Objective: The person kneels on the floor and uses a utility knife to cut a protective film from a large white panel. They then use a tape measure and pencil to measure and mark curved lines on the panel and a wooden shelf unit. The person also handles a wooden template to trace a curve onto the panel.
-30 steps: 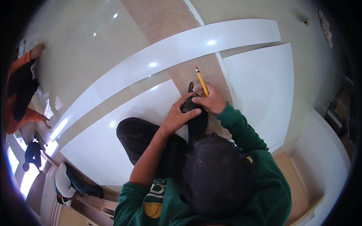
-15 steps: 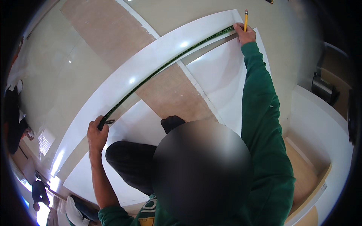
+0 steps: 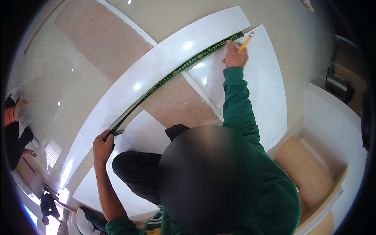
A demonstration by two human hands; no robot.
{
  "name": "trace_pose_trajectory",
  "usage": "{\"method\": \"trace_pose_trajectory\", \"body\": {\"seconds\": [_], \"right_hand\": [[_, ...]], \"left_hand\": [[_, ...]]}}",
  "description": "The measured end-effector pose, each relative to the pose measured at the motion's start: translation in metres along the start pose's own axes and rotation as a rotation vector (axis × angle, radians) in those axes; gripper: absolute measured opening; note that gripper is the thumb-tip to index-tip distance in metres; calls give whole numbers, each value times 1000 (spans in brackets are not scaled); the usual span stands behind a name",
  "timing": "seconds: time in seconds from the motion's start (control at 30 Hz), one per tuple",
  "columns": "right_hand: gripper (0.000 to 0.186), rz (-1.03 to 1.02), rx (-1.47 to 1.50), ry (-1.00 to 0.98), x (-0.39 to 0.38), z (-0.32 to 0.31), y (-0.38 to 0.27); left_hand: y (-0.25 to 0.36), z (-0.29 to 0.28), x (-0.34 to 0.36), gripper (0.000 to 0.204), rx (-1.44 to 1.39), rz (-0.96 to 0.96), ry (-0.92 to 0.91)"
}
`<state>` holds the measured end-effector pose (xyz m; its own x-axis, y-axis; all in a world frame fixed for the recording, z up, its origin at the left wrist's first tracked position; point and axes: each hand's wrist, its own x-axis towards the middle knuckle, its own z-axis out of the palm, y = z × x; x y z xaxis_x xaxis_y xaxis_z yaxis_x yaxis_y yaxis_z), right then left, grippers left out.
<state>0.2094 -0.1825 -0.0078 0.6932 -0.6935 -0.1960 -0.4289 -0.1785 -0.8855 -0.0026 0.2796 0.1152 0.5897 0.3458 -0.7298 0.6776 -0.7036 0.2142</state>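
Note:
A green tape measure [image 3: 172, 74] stretches diagonally along the inner edge of a long white curved strip [image 3: 156, 58]. At the near left end, my left hand [image 3: 102, 148] is closed around its dark case, with a wrist loop sticking out. My right hand [image 3: 236, 58] is near the far end of the blade, its fingertips close to the blade's edge. A yellow pencil [image 3: 245, 44] is gripped in that hand, tilted up to the right. The blade's far tip lies beyond my fingers. Below the hand spreads a white board [image 3: 266, 78].
A brown plank [image 3: 184, 98] runs crosswise beneath the strip. To the right stands a curved white cabinet piece [image 3: 329, 113] with wood-coloured panels. A dark cylindrical object [image 3: 338, 84] is behind it. Other people [image 3: 49, 205] are at the left edge and lower left.
My right hand has let go of the tape's far tip and moved left and nearer along the blade. The pencil has gone from upright to slanted. My left hand has shifted slightly.

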Motion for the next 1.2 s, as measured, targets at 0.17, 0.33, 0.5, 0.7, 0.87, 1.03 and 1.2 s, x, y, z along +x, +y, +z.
{"method": "trace_pose_trajectory", "body": {"seconds": [0.17, 0.33, 0.5, 0.7, 0.87, 1.03, 1.2], "right_hand": [[25, 62, 166, -50, 4, 17, -12], [35, 54, 296, -115, 48, 2, -22], [58, -246, -575, 2, 99, 35, -10], [80, -4, -550, 255, 100, 50, -31], [63, 21, -459, 307, 87, 51, -28], [44, -73, -332, 347, 125, 51, 1], [40, -96, -442, 130, 146, 37, -2]], "left_hand": [[15, 3, -8, 35, -113, 123, -105], [38, -1, -10, 31, -129, 171, -59], [59, -6, 18, 33, -29, 33, -63], [73, 3, 37, 33, 1, 22, -89], [79, 23, 39, 36, 62, -22, -50], [83, 26, 45, 35, 106, 18, -16], [95, 20, 52, 36, 106, -21, -22]]}}
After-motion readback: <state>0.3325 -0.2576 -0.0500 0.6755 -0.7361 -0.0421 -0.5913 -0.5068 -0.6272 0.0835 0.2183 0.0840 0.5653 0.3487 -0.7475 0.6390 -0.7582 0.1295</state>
